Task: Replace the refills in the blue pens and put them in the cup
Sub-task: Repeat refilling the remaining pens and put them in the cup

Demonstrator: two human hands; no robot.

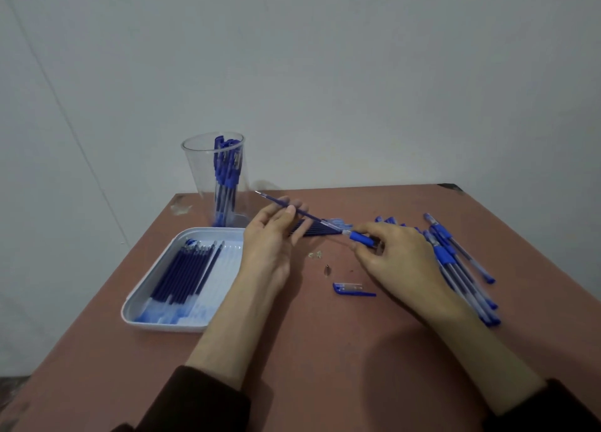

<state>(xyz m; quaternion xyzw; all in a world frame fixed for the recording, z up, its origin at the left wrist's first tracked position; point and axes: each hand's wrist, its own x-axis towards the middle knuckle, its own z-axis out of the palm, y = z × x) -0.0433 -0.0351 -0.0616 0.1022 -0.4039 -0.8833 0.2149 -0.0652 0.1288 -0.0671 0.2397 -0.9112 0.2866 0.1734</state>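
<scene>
Dark sleeves (201, 399) nearest; above the surface (536, 236), right hand (396, 256) gripping the blue pen barrel (362, 237), left hand (270, 236) pinching its refill (305, 214), both on one line slanting far-left toward the cup (195, 161).

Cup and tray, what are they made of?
The cup looks like clear, smooth plastic, though it could be glass: you can see the blue pens through its wall. The tray seems to be pale, slightly shiny plastic, with rounded corners and moulded ridges in its floor.
</scene>
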